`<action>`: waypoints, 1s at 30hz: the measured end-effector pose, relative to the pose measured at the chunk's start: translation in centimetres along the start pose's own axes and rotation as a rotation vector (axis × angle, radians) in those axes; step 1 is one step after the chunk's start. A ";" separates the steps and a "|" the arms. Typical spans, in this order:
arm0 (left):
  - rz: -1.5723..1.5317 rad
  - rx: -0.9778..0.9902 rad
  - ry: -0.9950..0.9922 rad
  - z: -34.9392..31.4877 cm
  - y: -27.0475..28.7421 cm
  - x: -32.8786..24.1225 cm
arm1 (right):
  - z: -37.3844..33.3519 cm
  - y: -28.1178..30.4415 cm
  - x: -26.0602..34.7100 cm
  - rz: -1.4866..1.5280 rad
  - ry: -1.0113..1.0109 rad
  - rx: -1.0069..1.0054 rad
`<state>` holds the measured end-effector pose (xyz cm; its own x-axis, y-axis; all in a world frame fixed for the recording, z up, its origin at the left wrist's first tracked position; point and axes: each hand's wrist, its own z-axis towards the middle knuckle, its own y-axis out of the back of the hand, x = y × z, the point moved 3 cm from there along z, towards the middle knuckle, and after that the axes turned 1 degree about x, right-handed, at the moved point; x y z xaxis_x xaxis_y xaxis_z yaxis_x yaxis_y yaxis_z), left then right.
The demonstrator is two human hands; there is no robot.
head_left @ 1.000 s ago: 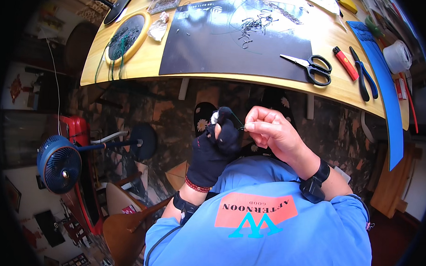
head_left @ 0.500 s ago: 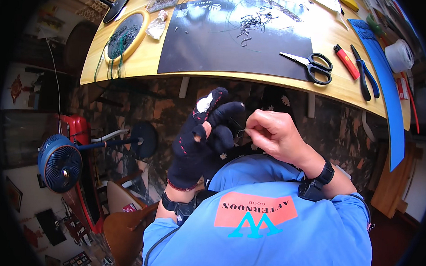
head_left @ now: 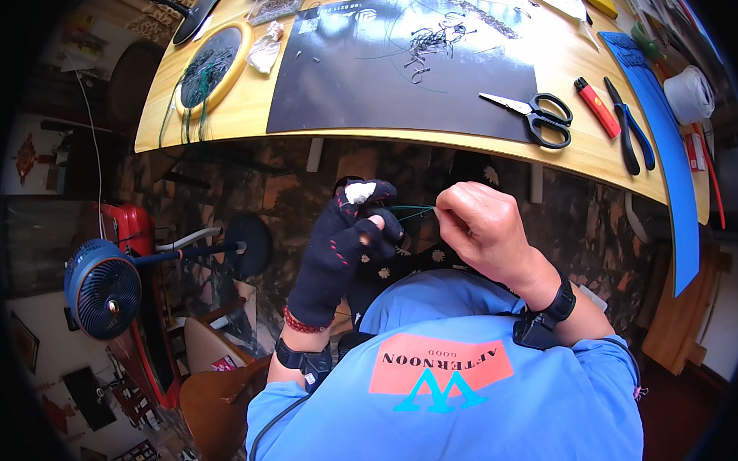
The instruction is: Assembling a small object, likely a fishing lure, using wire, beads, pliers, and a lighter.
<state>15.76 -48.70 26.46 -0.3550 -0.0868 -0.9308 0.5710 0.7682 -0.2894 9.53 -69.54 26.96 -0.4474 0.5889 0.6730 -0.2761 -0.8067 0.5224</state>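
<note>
My left hand wears a black glove with red stitching, a white patch on one finger and a bare thumb tip. Its fingers are curled closed around one end of a thin green line. Across from it, my bare right hand pinches the other end between thumb and forefinger. The line runs taut in a couple of strands between the two hands, above my lap and in front of the table edge. Whatever small piece may sit inside either grip is hidden by the fingers.
On the wooden table lies a dark mat with a tangle of small dark loops. Black-handled scissors, a red lighter and pliers lie right. A yellow-rimmed round dish with green threads sits left. A blue fan stands beside me.
My left fingers have curled in and closed round the line, the glove turning inward. My right hand has shifted slightly right, and the line between them now stretches tight.
</note>
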 end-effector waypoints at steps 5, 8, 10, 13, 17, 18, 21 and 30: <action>0.035 0.044 0.132 -0.5 -1.3 -1.0 | -0.1 0.2 0.1 -0.189 0.081 0.028; 0.033 -0.002 0.013 -0.6 -1.7 -1.5 | -0.4 -0.2 0.1 -0.238 0.108 0.073; 0.014 -0.034 -0.025 -0.3 -1.7 -1.3 | -0.4 -0.3 0.0 -0.130 0.065 0.108; 0.021 -0.076 -0.067 0.2 -1.2 -1.1 | -0.5 -0.4 -0.5 -0.056 0.042 0.085; 0.149 -0.052 -0.013 0.3 -0.5 -0.8 | -0.4 0.0 -0.6 -0.055 0.030 0.069; 0.148 -0.053 -0.013 0.3 -0.5 -0.8 | -0.4 0.1 -0.7 -0.079 0.024 0.061; 0.201 -0.018 0.039 0.3 -0.8 -0.5 | -0.5 0.3 -0.7 -0.128 0.033 0.063; 0.438 0.131 0.115 0.5 -1.9 0.7 | -1.0 -0.3 -0.4 -0.263 0.110 0.102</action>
<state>14.81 -50.57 26.28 -0.1354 0.3038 -0.9431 0.7715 0.6296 0.0920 8.92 -69.57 26.05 -0.4628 0.7638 0.4500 -0.3104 -0.6151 0.7248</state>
